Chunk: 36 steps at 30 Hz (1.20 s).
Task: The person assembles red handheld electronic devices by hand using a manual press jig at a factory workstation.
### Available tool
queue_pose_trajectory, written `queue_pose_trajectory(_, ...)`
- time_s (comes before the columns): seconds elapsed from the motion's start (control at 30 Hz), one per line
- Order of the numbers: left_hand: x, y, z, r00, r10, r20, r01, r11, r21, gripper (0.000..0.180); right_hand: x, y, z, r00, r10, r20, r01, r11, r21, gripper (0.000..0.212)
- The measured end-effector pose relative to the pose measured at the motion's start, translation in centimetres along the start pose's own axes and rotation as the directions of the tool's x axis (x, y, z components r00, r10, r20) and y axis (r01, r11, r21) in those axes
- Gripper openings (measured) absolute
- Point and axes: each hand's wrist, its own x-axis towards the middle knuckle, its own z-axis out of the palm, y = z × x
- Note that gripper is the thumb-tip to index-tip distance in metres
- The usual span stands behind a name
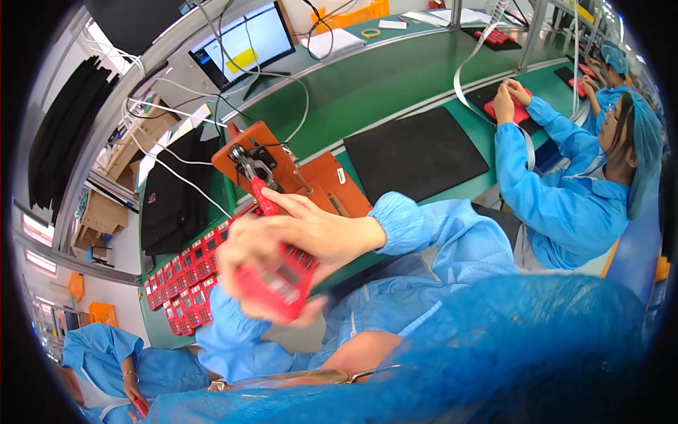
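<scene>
My left hand (239, 256), smeared by motion, holds a red handheld device (286, 279) with a small screen and dark keys, tilted in front of my body. Crossing above it, my right hand (321, 230) reaches left, its fingers closed over the red handle (264, 201) of a toggle clamp (248, 164). The thumb on that handle is hidden. This clamp is mounted on an orange-brown fixture (263, 145), whose base (332, 180) extends to the right on the green bench. My hands hide part of the fixture's near side.
Rows of red devices (187, 272) lie to the left. A black mat (417, 155) is right of the fixture; a monitor (244, 49) stands behind, with loose cables hanging. At right, a co-worker (558, 184) handles a red item (507, 109). Another person (120, 360) is at lower left.
</scene>
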Motion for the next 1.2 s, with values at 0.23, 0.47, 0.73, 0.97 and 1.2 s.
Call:
queue_pose_trajectory(0.23, 5.5, -4.0, 1.3, 0.832, -0.267, 0.486, -0.177, 0.702, 0.690, 0.060, -6.5, 2.1, -4.4, 0.673, 0.652, -0.349, -0.441, 0.733, 0.519, 0.048)
queue_pose_trajectory(0.47, 5.6, -5.7, 0.1, 0.735, 0.380, 0.561, -0.674, 0.499, 0.545, 0.033, -20.4, 16.3, -1.8, 0.458, 0.712, -0.533, -0.855, 0.516, -0.046, 0.060)
queue_pose_trajectory(0.73, 12.9, -17.3, -11.0, 0.923, -0.385, 0.002, 0.271, 0.652, 0.708, 0.033, -18.1, 15.0, -1.8, 0.689, 0.473, -0.549, -0.694, 0.648, -0.313, 0.048)
queue_pose_trajectory(0.97, -10.9, -2.9, -13.9, 0.766, -0.628, -0.139, 0.487, 0.425, 0.763, 0.036, -22.5, 6.2, -5.2, 0.594, 0.589, -0.548, -0.773, 0.607, -0.186, 0.022)
queue_pose_trajectory(1.2, -22.1, 1.9, -16.5, 0.405, -0.892, 0.202, 0.224, 0.311, 0.924, 0.085, -18.1, 7.4, -7.8, 0.544, 0.606, -0.581, -0.749, 0.663, -0.010, 0.014)
